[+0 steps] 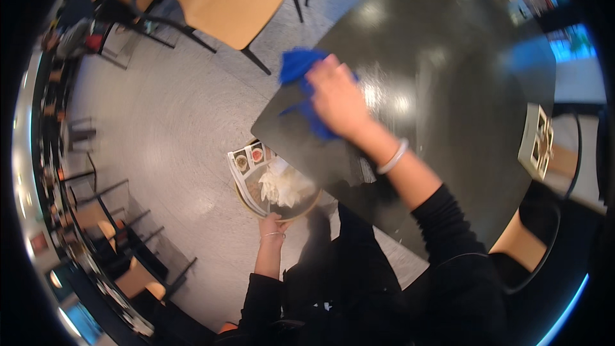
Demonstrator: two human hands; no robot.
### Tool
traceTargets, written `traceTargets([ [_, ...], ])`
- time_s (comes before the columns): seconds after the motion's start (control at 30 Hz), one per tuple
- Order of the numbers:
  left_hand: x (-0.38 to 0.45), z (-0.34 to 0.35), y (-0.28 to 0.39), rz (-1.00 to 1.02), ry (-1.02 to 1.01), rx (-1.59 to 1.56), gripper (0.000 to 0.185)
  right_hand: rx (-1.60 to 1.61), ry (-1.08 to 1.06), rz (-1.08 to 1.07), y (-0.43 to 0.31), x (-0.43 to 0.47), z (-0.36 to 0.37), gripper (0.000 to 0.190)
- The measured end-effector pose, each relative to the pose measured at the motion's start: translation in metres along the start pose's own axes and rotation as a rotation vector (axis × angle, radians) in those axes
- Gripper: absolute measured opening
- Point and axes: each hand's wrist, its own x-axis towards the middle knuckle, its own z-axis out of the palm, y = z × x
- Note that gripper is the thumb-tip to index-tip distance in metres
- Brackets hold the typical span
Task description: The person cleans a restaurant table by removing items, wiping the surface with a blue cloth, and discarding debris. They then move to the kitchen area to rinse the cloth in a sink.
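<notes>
My right hand point(336, 98) presses a blue cloth point(300, 65) against the dark tabletop point(432, 154) near its left edge. Part of the cloth hangs past that edge, and motion blurs both hand and cloth. Lower down, my left hand point(275, 223) grips the rim of a round tray point(250, 204) beside the table corner. Crumpled white paper napkins point(283, 185) lie on the tray, along with a printed paper sheet point(248, 157) bearing food pictures. The table corner hides part of the tray's far side.
A wooden chair point(230, 0) with black legs stands beyond the table's left edge. At the right edge sits a pale box-like holder point(535, 142); another chair point(521, 242) is below it. More chairs point(91, 216) line the left. A seated person point(77, 33) is at upper left.
</notes>
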Motion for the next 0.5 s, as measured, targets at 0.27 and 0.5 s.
traceTargets([
  [0.27, 0.011, -0.022, 0.031, 0.055, -0.12, 0.203, 0.043, -0.294, 0.234, 0.754, 0.196, -0.248, -0.121, 0.04],
  [0.5, 0.026, -0.04, 0.022, 0.102, -0.137, 0.21, 0.043, -0.406, 0.231, 0.731, 0.115, -0.208, -0.091, 0.04],
])
